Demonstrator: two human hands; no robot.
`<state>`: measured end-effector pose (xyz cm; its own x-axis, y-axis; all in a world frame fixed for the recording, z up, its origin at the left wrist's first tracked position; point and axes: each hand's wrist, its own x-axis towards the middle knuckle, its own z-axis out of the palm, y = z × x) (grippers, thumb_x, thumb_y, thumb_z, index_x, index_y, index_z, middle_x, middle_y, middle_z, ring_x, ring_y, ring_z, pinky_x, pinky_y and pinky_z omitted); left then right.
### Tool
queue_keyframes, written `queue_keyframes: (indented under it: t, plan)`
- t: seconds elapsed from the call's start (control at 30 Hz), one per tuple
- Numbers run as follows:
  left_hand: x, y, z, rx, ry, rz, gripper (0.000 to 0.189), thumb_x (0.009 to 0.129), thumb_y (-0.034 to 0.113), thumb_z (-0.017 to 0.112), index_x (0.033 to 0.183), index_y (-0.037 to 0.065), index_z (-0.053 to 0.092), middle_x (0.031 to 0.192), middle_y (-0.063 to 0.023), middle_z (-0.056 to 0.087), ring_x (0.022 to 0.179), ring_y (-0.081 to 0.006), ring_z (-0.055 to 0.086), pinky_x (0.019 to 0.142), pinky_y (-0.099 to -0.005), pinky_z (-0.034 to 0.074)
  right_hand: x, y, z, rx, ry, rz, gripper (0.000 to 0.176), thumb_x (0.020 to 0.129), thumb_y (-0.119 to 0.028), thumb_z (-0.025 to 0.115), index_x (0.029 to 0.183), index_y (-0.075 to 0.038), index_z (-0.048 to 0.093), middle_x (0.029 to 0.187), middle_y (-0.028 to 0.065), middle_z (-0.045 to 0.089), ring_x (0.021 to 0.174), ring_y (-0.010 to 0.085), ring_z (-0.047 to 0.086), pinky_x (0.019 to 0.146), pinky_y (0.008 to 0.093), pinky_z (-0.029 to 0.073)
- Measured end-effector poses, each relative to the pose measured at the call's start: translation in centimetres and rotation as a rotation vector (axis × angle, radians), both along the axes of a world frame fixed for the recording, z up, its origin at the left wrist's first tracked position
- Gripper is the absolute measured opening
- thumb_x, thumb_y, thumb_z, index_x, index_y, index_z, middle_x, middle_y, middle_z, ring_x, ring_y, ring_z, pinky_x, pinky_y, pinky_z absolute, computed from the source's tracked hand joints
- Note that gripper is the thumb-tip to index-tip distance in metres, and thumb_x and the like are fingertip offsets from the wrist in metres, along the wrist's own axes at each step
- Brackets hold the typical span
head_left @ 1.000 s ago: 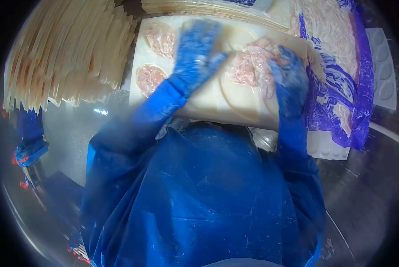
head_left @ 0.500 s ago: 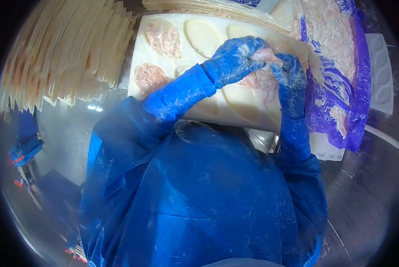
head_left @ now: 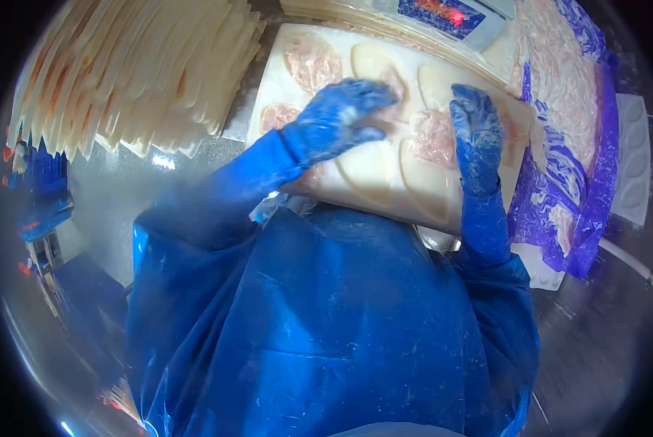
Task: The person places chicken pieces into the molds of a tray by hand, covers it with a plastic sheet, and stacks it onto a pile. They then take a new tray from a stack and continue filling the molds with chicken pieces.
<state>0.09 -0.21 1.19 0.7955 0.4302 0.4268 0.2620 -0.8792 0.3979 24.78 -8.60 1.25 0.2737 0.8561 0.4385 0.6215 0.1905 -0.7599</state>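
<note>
A white molded tray [head_left: 374,171] with leaf-shaped hollows lies in front of me. My blue-gloved left hand [head_left: 341,120] is over its middle, thumb and fingers apart. Its fingertips are at a small strip of raw pale pink meat [head_left: 395,81] in an upper hollow. Stretched out over the right part of the tray, my gloved right hand [head_left: 476,131] has straight fingers and lies beside a larger piece of raw meat [head_left: 433,137]. More raw meat fills a hollow at the upper left [head_left: 313,64] and one below it [head_left: 278,116], partly covered by my left arm.
A pile of raw meat on purple plastic film [head_left: 604,160] lies at the right. Behind the tray stands a scale with a lit display [head_left: 443,16]. Many pale trays [head_left: 137,73] are stacked at the left. Another white molded tray [head_left: 632,156] lies far right.
My hands have moved apart, and the meat between them has been let go. My left hand has opened and moved left. The view has shifted, showing the scale display.
</note>
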Motion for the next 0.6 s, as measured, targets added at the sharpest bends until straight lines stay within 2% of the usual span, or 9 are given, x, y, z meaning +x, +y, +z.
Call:
queue_keyframes:
  t: [0.03,0.07,0.13,0.23,0.27,0.3,0.4,0.53,0.6]
  plan:
    - [-1.0,0.1,-0.6,-0.662,-0.305,-0.114,0.038,0.092,0.024,0.070,0.126,0.010,0.063,0.126,-0.0091,0.064,0.111,-0.0223,0.061,0.100,-0.0366,0.051,-0.4,0.1,0.0,0.000,0.005,-0.004,0.022,0.089,-0.004,0.070,0.110,-0.006,0.065,0.101,0.0056,0.068,0.093,0.0149,0.066,0.084,0.0297,0.052]
    - [-1.5,0.7,0.0,-0.667,-0.298,-0.118,0.038,0.092,0.024,0.070,0.126,0.010,0.063,0.126,-0.0091,0.064,0.111,-0.0223,0.061,0.100,-0.0366,0.051,-1.1,0.2,0.0,-0.086,-0.065,-0.005,0.023,0.089,-0.006,0.071,0.111,-0.006,0.065,0.100,0.0067,0.069,0.091,0.0174,0.067,0.083,0.0312,0.053]
    - [-1.7,2.2,1.4,-0.655,-0.207,0.281,0.034,0.091,0.015,0.071,0.125,0.010,0.065,0.126,-0.0067,0.065,0.108,-0.0213,0.062,0.095,-0.0350,0.053,-3.3,0.5,-0.3,-0.178,-0.139,0.000,0.025,0.088,-0.008,0.072,0.112,-0.007,0.065,0.099,0.0078,0.070,0.089,0.0198,0.069,0.082,0.0326,0.054]
    - [1.6,3.3,-1.1,-0.332,-0.069,0.197,0.030,0.092,0.021,0.070,0.119,0.009,0.066,0.116,-0.0112,0.066,0.097,-0.0270,0.065,0.086,-0.0383,0.054,-6.5,2.3,-0.9,-0.117,0.088,0.139,0.023,0.089,-0.016,0.071,0.110,-0.007,0.065,0.095,0.0127,0.069,0.086,0.0275,0.069,0.080,0.0367,0.054]
    - [2.3,3.4,-1.2,-0.231,0.054,0.168,0.030,0.092,0.024,0.070,0.117,0.009,0.066,0.111,-0.0131,0.066,0.093,-0.0290,0.065,0.082,-0.0397,0.054,-6.7,2.6,-0.6,-0.218,-0.087,0.106,0.022,0.089,-0.017,0.072,0.106,-0.006,0.064,0.092,0.0137,0.069,0.084,0.0299,0.068,0.077,0.0368,0.054]
    - [2.5,3.6,-1.2,-0.383,0.074,0.191,0.030,0.089,0.025,0.070,0.113,0.009,0.066,0.103,-0.0146,0.066,0.090,-0.0324,0.065,0.082,-0.0416,0.053,-6.7,2.8,-0.4,-0.321,-0.261,0.072,0.021,0.089,-0.018,0.072,0.102,-0.005,0.062,0.088,0.0146,0.068,0.082,0.0323,0.067,0.075,0.0368,0.053]
    - [2.0,4.2,-1.3,-0.224,0.122,0.206,0.028,0.085,0.018,0.069,0.112,0.011,0.067,0.100,-0.0125,0.067,0.090,-0.0320,0.066,0.083,-0.0427,0.053,-6.0,2.5,0.1,-0.463,-0.291,0.092,0.019,0.091,-0.022,0.067,0.100,-0.006,0.066,0.089,0.0175,0.066,0.083,0.0366,0.064,0.076,0.0449,0.052]
    - [1.0,4.8,-0.9,-0.223,0.172,0.308,0.029,0.084,0.012,0.067,0.113,0.011,0.067,0.105,-0.0140,0.066,0.095,-0.0333,0.065,0.086,-0.0436,0.052,-4.3,1.9,-2.7,-0.141,-0.319,0.133,0.014,0.090,-0.020,0.066,0.096,-0.007,0.066,0.087,0.0163,0.066,0.084,0.0361,0.065,0.077,0.0455,0.052]
    - [0.5,4.3,-0.9,-0.144,-0.144,0.294,0.030,0.084,0.011,0.066,0.113,0.009,0.066,0.110,-0.0160,0.064,0.101,-0.0349,0.062,0.089,-0.0439,0.051,-3.9,1.6,-2.7,-0.053,-0.348,0.073,0.013,0.089,-0.018,0.067,0.097,-0.008,0.066,0.090,0.0155,0.067,0.087,0.0350,0.065,0.078,0.0446,0.052]
